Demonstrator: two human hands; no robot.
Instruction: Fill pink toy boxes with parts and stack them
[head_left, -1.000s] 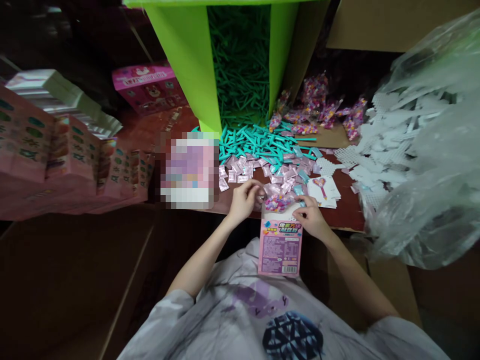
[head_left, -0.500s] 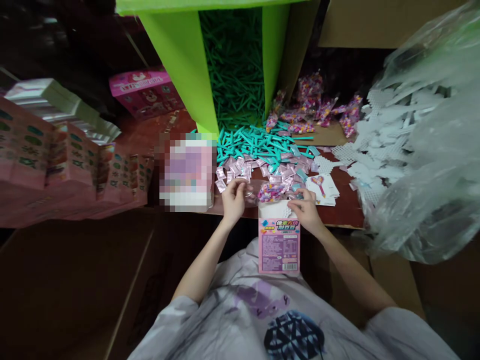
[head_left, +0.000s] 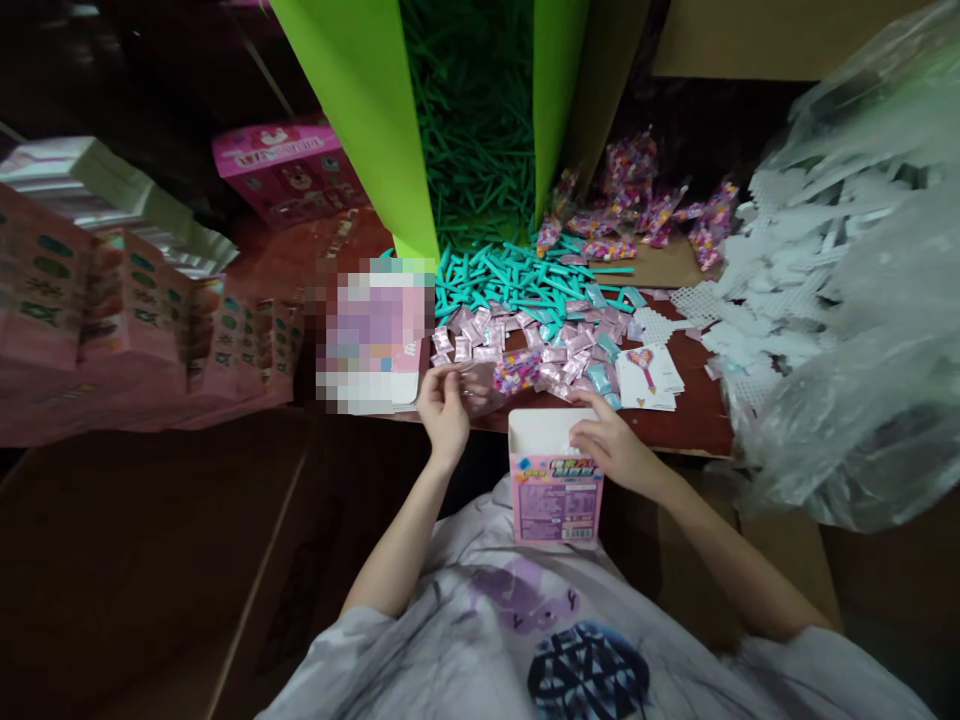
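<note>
Green bin (head_left: 360,130) of teal sticks (head_left: 525,275) at the back of the bench (head_left: 697,425), clear bag (head_left: 862,300) of white pieces on the right. Pink box (head_left: 555,485) upright at the bench edge, open top up, long axis vertical; right hand (head_left: 611,448) grips its top rim. Left hand (head_left: 444,405) pinches a clear candy packet (head_left: 499,378), just left of and above the opening.

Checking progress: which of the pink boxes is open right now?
The small pink box under the right hand; its top is open, while the stacked ones at left look closed.
</note>
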